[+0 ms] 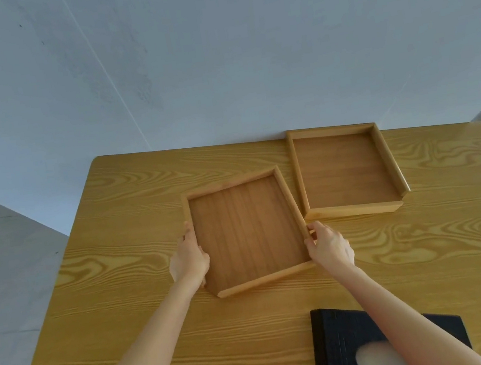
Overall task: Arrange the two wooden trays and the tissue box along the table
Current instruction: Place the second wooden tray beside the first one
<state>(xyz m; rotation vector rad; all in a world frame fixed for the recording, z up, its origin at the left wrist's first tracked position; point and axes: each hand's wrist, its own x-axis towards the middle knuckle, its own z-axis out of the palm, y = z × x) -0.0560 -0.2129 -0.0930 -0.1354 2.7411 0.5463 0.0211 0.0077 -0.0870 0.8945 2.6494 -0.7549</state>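
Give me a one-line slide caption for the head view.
Both hands, left and right, grip the near wooden tray beside the far tray; tissue box waits.

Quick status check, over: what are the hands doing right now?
Left hand and right hand gripping near tray by its sides. Second tray at the far edge, close beside. Tissue box near, untouched.

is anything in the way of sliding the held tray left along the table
Nothing visible. Both hands, left and right, grip the near tray; the table to its left is bare. The other tray sits on its right side.
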